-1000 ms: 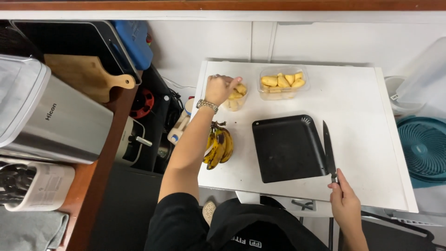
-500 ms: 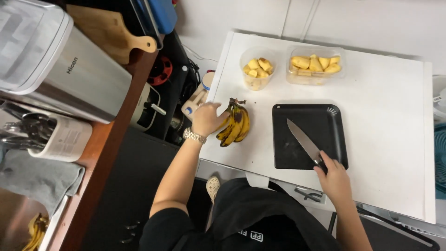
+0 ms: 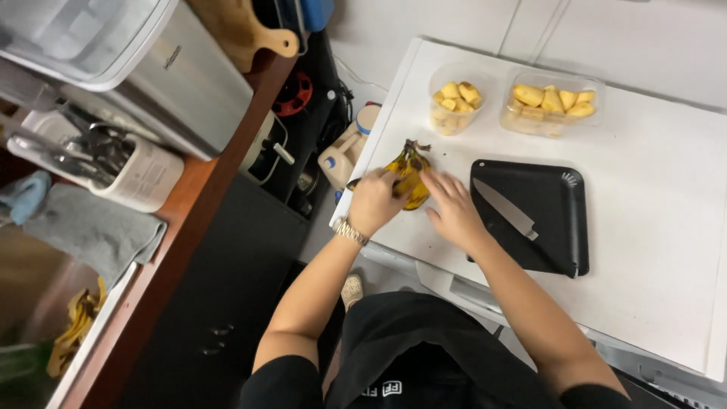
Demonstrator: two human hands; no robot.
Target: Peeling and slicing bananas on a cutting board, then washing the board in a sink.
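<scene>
Banana bunch point(image 3: 407, 176) being gripped by both hands at the left edge of the white table point(image 3: 666, 227).
Left hand point(image 3: 373, 201) is being closed over the near end of the bunch, wristwatch point(image 3: 350, 231) showing; right hand point(image 3: 454, 210) is being laid on the bunch's right side, fingers point(image 3: 438, 182) pressed to the peel, though a full wrap cannot be told. Kitchen knife point(image 3: 507, 210) is being left flat on the black square tray point(image 3: 556, 250) just right of the hands, untouched. Cut banana pieces are being held in a round clear tub point(image 3: 453, 98) and a rectangular clear tub point(image 3: 549, 103) beyond the bunch.
</scene>
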